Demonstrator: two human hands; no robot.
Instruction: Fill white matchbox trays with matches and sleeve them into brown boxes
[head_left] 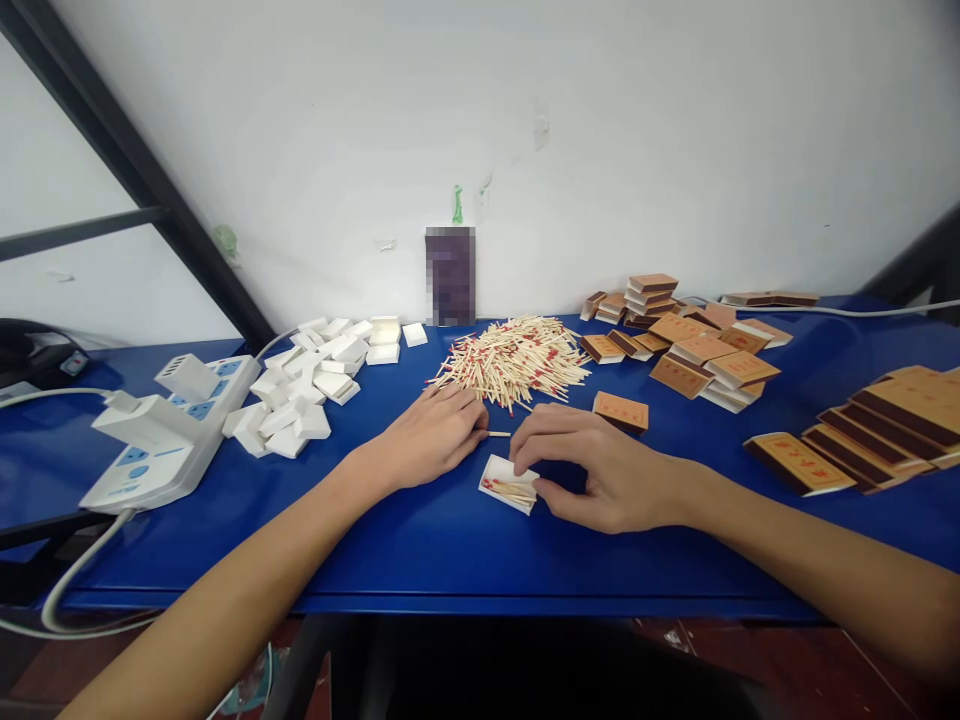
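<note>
My left hand (435, 437) lies low at the front of a heap of red-tipped matches (517, 358), its fingers curled and pressed together. From its fingertips a single match (499, 434) sticks out to the right; the rest of the grip is hidden. A small white inner tray of a matchbox (491, 468), part filled with matches, sits on the blue table (420, 560). Thumb and forefinger of my right hand (600, 470) pinch this tray at its right end. Just behind that hand lies an orange-brown matchbox sleeve (621, 411).
White trays (300, 385) are piled at the left, beside a white power strip (172, 430) with plugs and cables. Matchbox sleeves (697, 350) stack up at the back right, more boxes (885, 430) at the far right. A pixelated dark rectangle (451, 276) stands against the wall.
</note>
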